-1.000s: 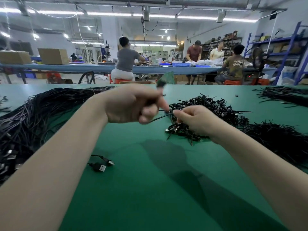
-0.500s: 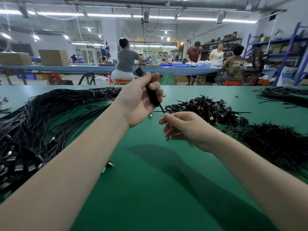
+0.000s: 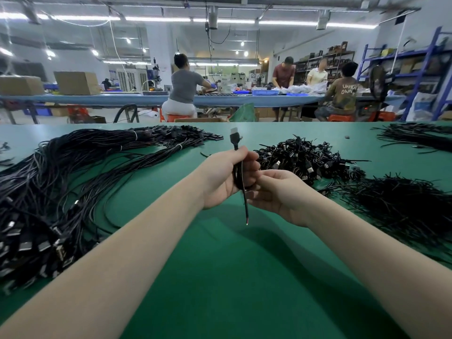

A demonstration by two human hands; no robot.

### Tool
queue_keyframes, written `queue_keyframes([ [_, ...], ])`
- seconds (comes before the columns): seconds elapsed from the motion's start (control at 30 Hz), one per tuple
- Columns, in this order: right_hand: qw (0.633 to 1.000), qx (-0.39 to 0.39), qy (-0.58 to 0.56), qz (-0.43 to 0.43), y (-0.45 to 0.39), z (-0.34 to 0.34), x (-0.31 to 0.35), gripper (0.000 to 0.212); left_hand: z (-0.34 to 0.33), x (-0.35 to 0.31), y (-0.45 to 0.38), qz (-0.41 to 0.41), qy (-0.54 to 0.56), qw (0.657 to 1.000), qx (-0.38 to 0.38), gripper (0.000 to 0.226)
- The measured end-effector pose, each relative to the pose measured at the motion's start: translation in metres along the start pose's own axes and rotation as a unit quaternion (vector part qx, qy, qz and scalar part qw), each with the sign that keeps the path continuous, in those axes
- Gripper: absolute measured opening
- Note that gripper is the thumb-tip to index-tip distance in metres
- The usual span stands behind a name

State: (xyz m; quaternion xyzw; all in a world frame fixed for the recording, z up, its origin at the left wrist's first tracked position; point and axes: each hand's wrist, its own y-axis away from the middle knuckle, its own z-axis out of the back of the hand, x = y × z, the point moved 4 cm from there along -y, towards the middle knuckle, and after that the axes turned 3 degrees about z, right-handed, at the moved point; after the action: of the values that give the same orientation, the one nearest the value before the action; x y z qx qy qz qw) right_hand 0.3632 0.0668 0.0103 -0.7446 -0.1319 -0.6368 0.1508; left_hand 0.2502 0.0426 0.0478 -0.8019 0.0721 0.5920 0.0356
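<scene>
My left hand [image 3: 226,177] grips a short black USB cable [image 3: 235,140] upright above the green table [image 3: 220,277]. Its plug sticks up past my fingers and its thin bare end hangs down below my palm. My right hand [image 3: 276,194] sits just to the right, palm turned toward the left hand, fingers curled loosely against the coiled part of the cable. Whether those fingers pinch the cable is hidden by the left hand's fingers.
A large bundle of long black cables [image 3: 61,192] covers the table's left side. A pile of short cables with plugs [image 3: 305,160] lies behind my hands, another dark heap [image 3: 403,206] at the right. Several people work at a far bench [image 3: 122,97].
My left hand has dropped lower and turned the cable upright, plug on top. My right hand came up against it, away from the pile of short cables.
</scene>
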Motion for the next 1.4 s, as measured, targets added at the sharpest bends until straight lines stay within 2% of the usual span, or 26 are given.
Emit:
queue_keyframes([
  [0.2,0.999,-0.024,-0.027,0.015,-0.003,0.003,-0.002,0.019,0.014,0.002,-0.006,-0.034,-0.176,0.981,-0.073,0.039],
  [0.27,1.000,-0.015,-0.007,0.017,-0.003,0.003,-0.003,0.022,0.015,0.007,-0.008,-0.027,-0.120,0.991,-0.052,0.045],
  [0.33,1.000,-0.002,0.006,0.017,-0.003,0.002,-0.004,0.026,0.012,0.010,-0.009,-0.018,-0.042,0.999,-0.009,0.039],
  [0.43,0.998,0.027,0.040,0.038,-0.003,-0.001,-0.001,0.030,0.012,0.011,-0.009,-0.020,0.005,1.000,0.016,0.033],
  [0.57,0.986,0.066,0.136,0.066,0.001,-0.010,-0.001,0.031,0.016,0.014,-0.012,-0.021,-0.020,0.999,0.016,0.041],
  [0.67,0.966,0.045,0.232,0.100,0.005,-0.016,-0.001,0.034,0.015,0.018,-0.013,-0.036,-0.072,0.997,-0.003,0.044],
  [0.77,0.925,0.023,0.355,0.131,0.005,-0.018,0.002,0.034,0.017,0.021,-0.015,-0.059,-0.115,0.991,-0.032,0.043],
  [0.93,0.797,-0.044,0.584,0.149,0.001,-0.015,-0.009,0.025,0.016,0.034,-0.015,-0.059,-0.141,0.987,-0.054,0.032],
  [0.97,0.782,-0.062,0.605,0.139,0.000,-0.011,-0.011,0.024,0.014,0.037,-0.015,-0.060,-0.154,0.985,-0.056,0.030],
  [1.03,0.790,-0.098,0.595,0.111,-0.003,0.002,-0.014,0.026,0.013,0.039,-0.016,-0.087,-0.220,0.968,-0.085,0.027],
  [1.07,0.792,-0.114,0.591,0.100,-0.003,0.009,-0.014,0.028,0.015,0.037,-0.015,-0.123,-0.275,0.947,-0.114,0.025],
  [1.1,0.781,-0.121,0.605,0.101,-0.003,0.014,-0.015,0.029,0.017,0.033,-0.013,-0.177,-0.342,0.911,-0.151,0.021],
  [1.13,0.759,-0.115,0.631,0.112,-0.002,0.019,-0.016,0.029,0.020,0.029,-0.008,-0.242,-0.417,0.856,-0.190,0.016],
  [1.17,0.737,-0.095,0.657,0.125,-0.002,0.021,-0.017,0.028,0.022,0.027,-0.002,-0.305,-0.499,0.782,-0.215,0.014],
  [1.2,0.725,-0.065,0.673,0.134,-0.001,0.020,-0.018,0.027,0.022,0.028,0.004,-0.352,-0.589,0.690,-0.229,0.020],
  [1.23,0.718,-0.027,0.682,0.137,-0.002,0.019,-0.019,0.026,0.021,0.033,0.006,-0.378,-0.670,0.595,-0.233,0.031],
  [1.27,0.712,0.011,0.690,0.134,-0.003,0.017,-0.020,0.024,0.022,0.039,0.006,-0.378,-0.732,0.519,-0.227,0.041],
  [1.3,0.704,0.042,0.697,0.127,-0.004,0.016,-0.020,0.023,0.023,0.044,0.005,-0.362,-0.776,0.471,-0.213,0.046],
  [1.33,0.701,0.066,0.701,0.115,-0.005,0.015,-0.020,0.021,0.022,0.048,0.003,-0.354,-0.802,0.441,-0.193,0.045],
  [1.4,0.700,0.095,0.703,0.087,-0.005,0.015,-0.018,0.020,0.021,0.052,0.002,-0.375,-0.824,0.394,-0.157,0.027],
])
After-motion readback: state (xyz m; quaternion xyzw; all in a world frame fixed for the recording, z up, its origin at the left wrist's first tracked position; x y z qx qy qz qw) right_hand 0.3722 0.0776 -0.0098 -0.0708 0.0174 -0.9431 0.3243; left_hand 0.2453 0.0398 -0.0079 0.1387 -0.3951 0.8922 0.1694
